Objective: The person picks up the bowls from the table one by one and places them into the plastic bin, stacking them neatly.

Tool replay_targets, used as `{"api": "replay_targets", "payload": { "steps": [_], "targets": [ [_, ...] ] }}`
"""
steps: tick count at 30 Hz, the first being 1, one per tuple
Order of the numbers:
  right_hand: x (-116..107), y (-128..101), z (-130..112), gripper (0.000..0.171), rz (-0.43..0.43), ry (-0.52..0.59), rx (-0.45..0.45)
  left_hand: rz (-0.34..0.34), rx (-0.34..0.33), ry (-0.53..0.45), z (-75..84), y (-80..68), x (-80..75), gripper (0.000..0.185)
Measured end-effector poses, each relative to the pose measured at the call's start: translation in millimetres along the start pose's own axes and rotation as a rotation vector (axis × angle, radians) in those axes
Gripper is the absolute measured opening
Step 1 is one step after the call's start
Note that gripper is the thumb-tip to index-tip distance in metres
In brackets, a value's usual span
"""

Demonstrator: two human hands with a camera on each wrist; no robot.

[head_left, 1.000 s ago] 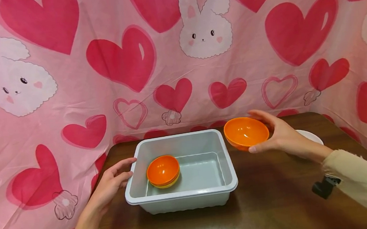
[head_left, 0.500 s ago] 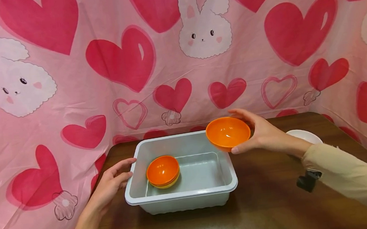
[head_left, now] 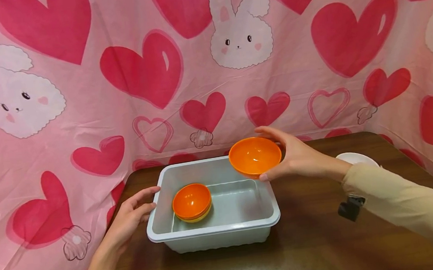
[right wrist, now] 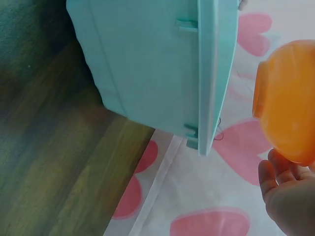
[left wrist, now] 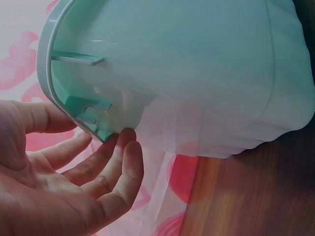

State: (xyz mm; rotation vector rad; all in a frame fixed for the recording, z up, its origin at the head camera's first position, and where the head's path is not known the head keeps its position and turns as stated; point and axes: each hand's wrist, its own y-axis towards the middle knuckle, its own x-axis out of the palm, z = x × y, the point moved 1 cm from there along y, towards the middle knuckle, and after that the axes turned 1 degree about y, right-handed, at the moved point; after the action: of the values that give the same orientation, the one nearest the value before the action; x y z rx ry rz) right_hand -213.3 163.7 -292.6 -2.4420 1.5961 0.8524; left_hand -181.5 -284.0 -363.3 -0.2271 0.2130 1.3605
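My right hand (head_left: pixel 298 155) grips an orange bowl (head_left: pixel 255 157) by its right side, thumb at the near edge and fingers at the far edge. The bowl is above the right rear part of a grey plastic basin (head_left: pixel 214 230). From the right wrist, the bowl (right wrist: pixel 290 103) shows its base, higher than the basin's rim. My left hand (head_left: pixel 130 214) holds the basin's left rim; in the left wrist view the fingers (left wrist: pixel 129 167) curl beneath that rim. Inside the basin, at the left, another orange bowl (head_left: pixel 191 200) is stacked on a yellow one (head_left: pixel 196 219).
A white dish (head_left: pixel 357 158), partly hidden behind my right forearm, is on the dark wooden table (head_left: pixel 329 228) at the right. A pink cloth (head_left: pixel 203 83) with hearts and rabbits hangs close behind and along both sides.
My right hand has carried the orange bowl leftward, from beside the basin to over its right rear part. More of the white dish shows. The left hand stays at the rim.
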Motion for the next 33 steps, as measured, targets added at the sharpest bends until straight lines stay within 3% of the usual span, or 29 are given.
{"api": "replay_targets", "payload": {
  "steps": [33],
  "targets": [
    [51.4, 48.6, -37.0, 0.104, -0.098, -0.023, -0.06, -0.002, 0.002, 0.0, -1.4, -0.8, -1.1, 0.052]
  ]
}}
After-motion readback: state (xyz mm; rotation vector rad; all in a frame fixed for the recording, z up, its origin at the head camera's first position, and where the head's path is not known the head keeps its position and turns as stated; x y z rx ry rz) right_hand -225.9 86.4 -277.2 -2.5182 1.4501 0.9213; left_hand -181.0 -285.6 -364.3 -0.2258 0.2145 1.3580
